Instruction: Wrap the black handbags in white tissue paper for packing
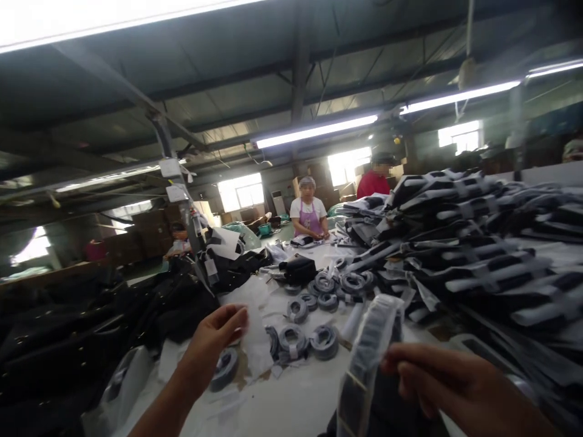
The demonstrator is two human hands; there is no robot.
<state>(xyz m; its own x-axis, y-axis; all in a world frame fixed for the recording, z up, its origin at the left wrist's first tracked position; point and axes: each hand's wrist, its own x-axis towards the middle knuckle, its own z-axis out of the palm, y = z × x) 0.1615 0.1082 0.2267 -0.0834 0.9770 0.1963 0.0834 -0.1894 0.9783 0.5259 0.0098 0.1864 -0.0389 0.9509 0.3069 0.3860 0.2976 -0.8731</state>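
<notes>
While the camera tilts up toward the rafters, the right hand sits low at the right of the view, fingers pinched together on a dark strap sealed in a clear plastic sleeve, which stands up from the hand, leaning slightly left. Over on the other side, the left hand is out over the white table, fingers curled and lightly closed on the edge of a thin translucent plastic sheet that drapes down onto the tabletop. Just beside that hand, a coiled grey strap lies flat, partly under the wrist. Between the two hands, more coiled straps cluster in a loose group, with another bunch farther back near a small black bag. To the right, a tall heap of bagged black straps is stacked well above the table. Dark bags are piled along the left. At the far end of the table, a person in a purple apron is working with both hands down, and a person in a red top stands beyond. Fluorescent tubes glow overhead.
</notes>
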